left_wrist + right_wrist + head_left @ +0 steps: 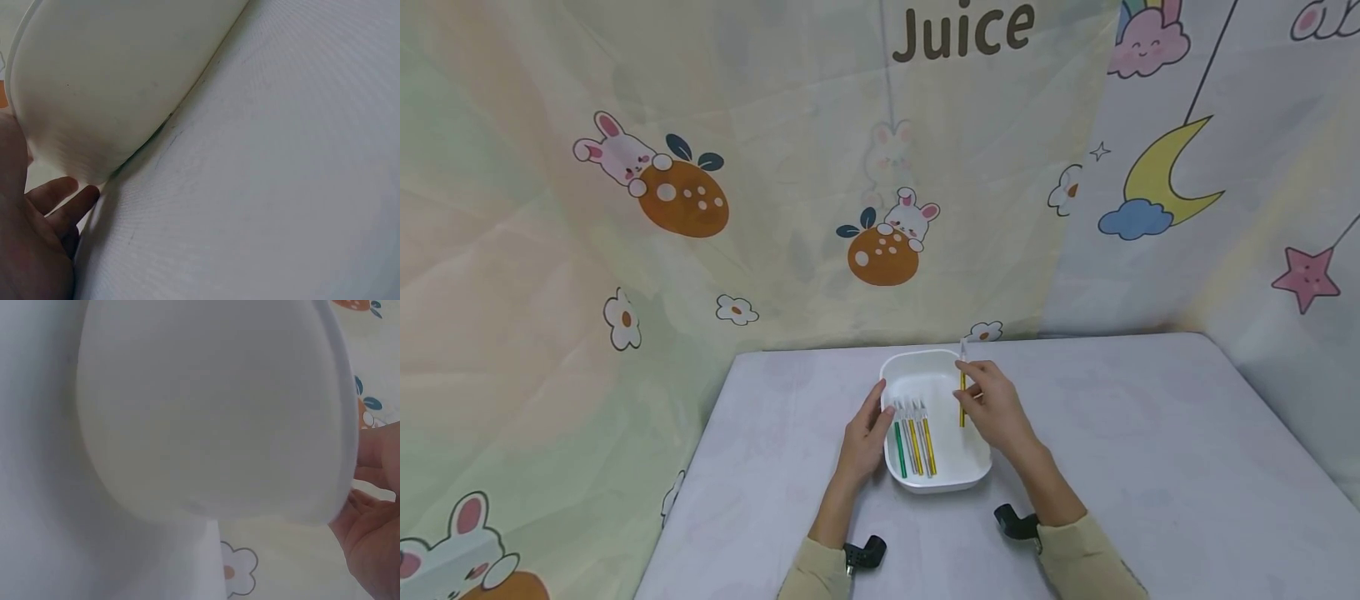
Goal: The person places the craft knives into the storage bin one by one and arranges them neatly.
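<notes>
A white tray (951, 475) stands on the table, with several slim craft knives (913, 446) side by side in its left half. Their handles are green, yellow and silver, and their pale pointed tips face away from me. My left hand (862, 442) grips the tray's left side, thumb at the rim; in the left wrist view, fingers (78, 203) reach against its outer wall. Over the tray's right edge, my right hand (996, 408) pinches a yellow craft knife (962, 412) upright, pale tip upward. The tray wall hides that knife in the right wrist view.
A white cloth covers the table (1150, 450). Printed fabric (790, 167) with rabbits and flowers hangs behind the table's back edge and along the sides. Each wrist carries a small black camera (867, 552).
</notes>
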`<state>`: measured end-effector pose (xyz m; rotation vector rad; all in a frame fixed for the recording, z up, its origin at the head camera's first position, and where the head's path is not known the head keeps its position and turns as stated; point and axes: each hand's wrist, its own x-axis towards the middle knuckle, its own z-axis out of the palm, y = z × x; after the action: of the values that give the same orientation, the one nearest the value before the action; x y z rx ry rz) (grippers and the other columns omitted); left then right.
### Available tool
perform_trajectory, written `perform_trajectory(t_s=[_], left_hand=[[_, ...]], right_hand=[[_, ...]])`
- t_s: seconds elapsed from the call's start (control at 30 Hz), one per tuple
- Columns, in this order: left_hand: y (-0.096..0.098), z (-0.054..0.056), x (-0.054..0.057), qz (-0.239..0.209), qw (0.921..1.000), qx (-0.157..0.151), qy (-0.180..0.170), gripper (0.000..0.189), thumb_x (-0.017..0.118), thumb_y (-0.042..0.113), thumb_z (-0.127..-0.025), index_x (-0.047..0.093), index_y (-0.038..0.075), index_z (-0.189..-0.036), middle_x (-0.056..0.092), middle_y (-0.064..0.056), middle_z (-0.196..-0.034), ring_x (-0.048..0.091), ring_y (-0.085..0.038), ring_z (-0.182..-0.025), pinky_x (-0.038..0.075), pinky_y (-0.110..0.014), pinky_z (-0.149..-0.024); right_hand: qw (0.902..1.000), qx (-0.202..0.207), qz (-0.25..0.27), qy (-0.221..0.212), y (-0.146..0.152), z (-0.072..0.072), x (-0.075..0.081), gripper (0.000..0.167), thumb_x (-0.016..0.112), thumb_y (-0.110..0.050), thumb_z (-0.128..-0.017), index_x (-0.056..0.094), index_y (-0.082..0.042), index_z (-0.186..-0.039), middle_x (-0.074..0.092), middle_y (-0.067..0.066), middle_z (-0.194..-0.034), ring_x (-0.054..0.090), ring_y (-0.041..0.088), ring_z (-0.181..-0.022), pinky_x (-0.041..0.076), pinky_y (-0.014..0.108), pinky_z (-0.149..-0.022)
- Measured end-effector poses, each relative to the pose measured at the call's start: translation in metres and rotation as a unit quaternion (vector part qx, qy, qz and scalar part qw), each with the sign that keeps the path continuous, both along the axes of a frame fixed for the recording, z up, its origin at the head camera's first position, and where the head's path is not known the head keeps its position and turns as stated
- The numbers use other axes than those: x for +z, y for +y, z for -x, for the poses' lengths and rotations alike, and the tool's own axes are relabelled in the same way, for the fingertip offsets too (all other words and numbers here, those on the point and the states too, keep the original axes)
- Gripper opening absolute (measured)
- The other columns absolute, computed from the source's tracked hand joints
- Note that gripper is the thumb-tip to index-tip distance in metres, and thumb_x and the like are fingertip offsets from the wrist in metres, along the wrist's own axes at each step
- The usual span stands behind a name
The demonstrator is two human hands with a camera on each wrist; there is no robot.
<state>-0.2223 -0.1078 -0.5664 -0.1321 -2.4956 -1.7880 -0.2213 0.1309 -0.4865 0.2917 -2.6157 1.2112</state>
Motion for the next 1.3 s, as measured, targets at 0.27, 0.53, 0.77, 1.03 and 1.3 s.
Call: perform_trajectory(t_s=[0.27, 0.53, 0.77, 1.03, 1.3], left_hand=[[0.0, 0.0, 0.0, 0.0, 1.0, 0.002, -0.005, 0.054, 0.054, 0.043, -0.107, 0.038, 0.043, -0.159, 0.041, 0.012, -0.164, 0.045, -0.023, -0.151, 0.035, -0.051, -0.125], [0.0, 0.0, 0.0, 0.003, 1.0, 0.001, -0.003, 0.054, 0.054, 0.041, -0.108, 0.038, 0.043, -0.159, 0.04, 0.013, -0.164, 0.045, -0.022, -0.151, 0.035, -0.049, -0.125], [0.0, 0.0, 0.002, -0.003, 1.0, 0.001, -0.006, 0.053, 0.054, 0.037, -0.109, 0.038, 0.045, -0.158, 0.04, 0.013, -0.165, 0.044, -0.023, -0.151, 0.035, -0.051, -0.125], [0.0, 0.0, 0.003, 0.005, 1.0, 0.0, -0.007, 0.053, 0.054, 0.039, -0.108, 0.038, 0.043, -0.159, 0.041, 0.011, -0.165, 0.047, -0.024, -0.149, 0.037, -0.051, -0.124], [0.0, 0.001, 0.0, 0.005, 1.0, -0.002, -0.003, 0.054, 0.054, 0.04, -0.108, 0.038, 0.041, -0.16, 0.042, 0.01, -0.164, 0.046, -0.025, -0.15, 0.037, -0.052, -0.123]], right_hand=[[0.9999, 0.011, -0.003, 0.003, -0.006, -0.001, -0.003, 0.054, 0.075, -0.004, -0.094, 0.059, -0.004, -0.146, 0.059, 0.018, -0.136, 0.07, 0.019, -0.093, 0.063, 0.028, -0.076], [0.9997, 0.016, -0.01, -0.018, -0.015, -0.003, -0.003, 0.055, 0.077, -0.007, -0.094, 0.058, -0.006, -0.146, 0.059, 0.016, -0.135, 0.069, 0.018, -0.092, 0.058, 0.019, -0.067], [0.9985, 0.022, -0.005, -0.05, -0.022, -0.004, -0.005, 0.056, 0.076, -0.007, -0.095, 0.058, -0.007, -0.147, 0.057, 0.017, -0.139, 0.069, 0.019, -0.094, 0.059, 0.019, -0.066], [0.9967, 0.022, -0.004, -0.078, -0.029, -0.005, -0.011, 0.055, 0.075, -0.007, -0.095, 0.057, -0.007, -0.147, 0.057, 0.015, -0.138, 0.069, 0.018, -0.094, 0.058, 0.017, -0.063], [0.9965, 0.023, -0.018, -0.079, -0.034, -0.006, -0.012, 0.054, 0.076, -0.006, -0.094, 0.059, -0.006, -0.146, 0.06, 0.014, -0.134, 0.069, 0.017, -0.093, 0.059, 0.017, -0.063]])
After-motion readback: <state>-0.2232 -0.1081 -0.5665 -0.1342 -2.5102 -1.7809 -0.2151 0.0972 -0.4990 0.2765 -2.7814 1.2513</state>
